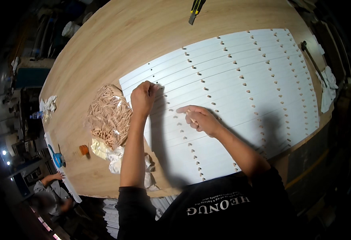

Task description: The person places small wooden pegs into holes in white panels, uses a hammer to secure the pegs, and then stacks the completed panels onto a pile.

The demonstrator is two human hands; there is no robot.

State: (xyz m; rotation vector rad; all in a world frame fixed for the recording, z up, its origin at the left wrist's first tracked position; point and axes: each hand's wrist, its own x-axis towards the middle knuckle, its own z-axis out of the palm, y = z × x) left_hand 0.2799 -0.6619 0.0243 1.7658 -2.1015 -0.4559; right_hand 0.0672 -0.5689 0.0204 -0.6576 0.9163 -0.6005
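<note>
White boards (219,100) lie side by side on the table, with rows of short wooden dowels (202,81) standing up from them. My left hand (143,98) is closed in a pinch at the leftmost row; its fingertips hide what they grip. Just beyond them, several dark holes (153,76) show in the boards. My right hand (201,120) hovers over the boards to the right, curled around a few loose wooden dowels (190,116), with its index finger pointing left. A clear plastic bag full of dowels (109,116) rests left of my left forearm.
A yellow-and-black utility knife (195,12) lies at the far edge. On the right are a hammer (309,56) and a white cloth (327,88). Crumpled paper (115,158), an orange object (84,149) and blue-handled scissors (56,157) lie left. Another person (51,192) is at the lower left.
</note>
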